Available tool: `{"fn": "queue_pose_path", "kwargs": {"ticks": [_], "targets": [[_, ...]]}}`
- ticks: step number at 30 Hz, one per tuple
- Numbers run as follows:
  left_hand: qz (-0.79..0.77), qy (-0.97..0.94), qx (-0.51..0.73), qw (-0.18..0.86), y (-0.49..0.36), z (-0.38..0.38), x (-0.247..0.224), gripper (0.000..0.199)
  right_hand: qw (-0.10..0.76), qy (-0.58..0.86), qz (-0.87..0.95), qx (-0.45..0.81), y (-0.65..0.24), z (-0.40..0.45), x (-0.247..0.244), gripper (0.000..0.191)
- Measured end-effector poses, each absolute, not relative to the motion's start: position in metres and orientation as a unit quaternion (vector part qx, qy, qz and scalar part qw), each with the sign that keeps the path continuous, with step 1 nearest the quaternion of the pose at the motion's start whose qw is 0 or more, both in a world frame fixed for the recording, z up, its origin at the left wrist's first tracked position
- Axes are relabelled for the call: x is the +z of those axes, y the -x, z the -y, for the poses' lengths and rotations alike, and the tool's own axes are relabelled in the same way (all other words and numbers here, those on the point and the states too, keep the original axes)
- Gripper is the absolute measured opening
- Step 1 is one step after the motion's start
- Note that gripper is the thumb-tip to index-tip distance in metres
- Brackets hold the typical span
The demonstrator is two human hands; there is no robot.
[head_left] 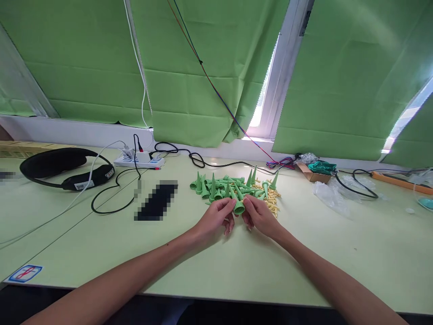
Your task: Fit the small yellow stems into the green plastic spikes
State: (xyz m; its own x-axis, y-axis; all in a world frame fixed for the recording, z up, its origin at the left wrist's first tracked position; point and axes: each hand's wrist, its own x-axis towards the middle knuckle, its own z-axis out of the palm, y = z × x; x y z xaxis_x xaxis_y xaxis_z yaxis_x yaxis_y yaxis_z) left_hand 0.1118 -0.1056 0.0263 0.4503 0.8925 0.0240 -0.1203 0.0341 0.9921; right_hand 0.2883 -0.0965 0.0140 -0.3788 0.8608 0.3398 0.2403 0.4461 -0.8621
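Two hands shared one cone at the near edge of a pile.
Over the worktop [216,271], the left hand [217,215] was nearly closed, thumb and forefinger pinching the left side of a green cone [239,208]; the right hand [260,215] met its other side with thumb and fingertips drawn together, though whether it also had a smaller piece could not be told. The cone's open mouth faced the wearer, a sensible pose for seeing inside. A light pinch from both sides looked right, since hard squeezing might have bent the rim. Just beyond spread the pile [213,189] of similar cones, some upright and probably easily toppled by a careless knuckle, with yellow bits [272,208] at its right. Green blinds [189,104] hung farthest back.
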Motion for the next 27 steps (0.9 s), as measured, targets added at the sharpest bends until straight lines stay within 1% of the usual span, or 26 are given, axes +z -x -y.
{"fn": "queue_pose_path", "kwargs": {"ticks": [6,14,19,27], "targets": [[-0.348,-0.586,0.408,0.608,-0.1117,0.106,0.0251,0.038,0.416,0.378,0.749,0.351,-0.2892,0.0962,0.0133,0.043],[-0.353,-0.61,0.392,0.592,-0.1089,0.1048,0.0258,0.04,0.416,0.385,0.761,0.315,-0.2901,0.0956,0.0142,0.047],[-0.35,-0.635,0.378,0.576,-0.1076,0.1024,0.0227,0.04,0.42,0.379,0.759,0.322,-0.2913,0.0947,0.0132,0.048],[-0.34,-0.695,0.361,0.521,-0.1072,0.1068,0.027,0.032,0.423,0.394,0.747,0.329,-0.2909,0.0949,0.0141,0.059]]}}
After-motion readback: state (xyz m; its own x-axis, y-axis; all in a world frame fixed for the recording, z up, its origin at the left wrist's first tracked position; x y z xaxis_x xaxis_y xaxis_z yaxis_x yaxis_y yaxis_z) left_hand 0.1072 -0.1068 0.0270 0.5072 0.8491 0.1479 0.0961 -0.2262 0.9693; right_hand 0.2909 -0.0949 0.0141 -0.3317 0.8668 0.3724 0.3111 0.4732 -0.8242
